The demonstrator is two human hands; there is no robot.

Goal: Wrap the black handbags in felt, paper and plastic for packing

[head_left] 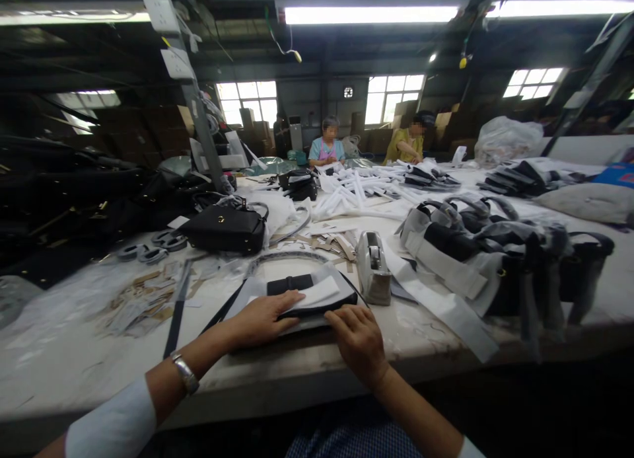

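The bag (327, 305) seems light, soft; better hold its sides. Left hand (271, 319) lies open atop, right hand (360, 339) pinches its edge.

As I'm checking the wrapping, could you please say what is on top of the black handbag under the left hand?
A white strip and pale sheet lie on the black handbag, partly under the left hand; the surface beneath is hidden.

tube light (371, 15) lit overhead | socket box (161, 14) on post (204, 131) | plastic sack (509, 142) bulging | cartons (161, 131) stacked
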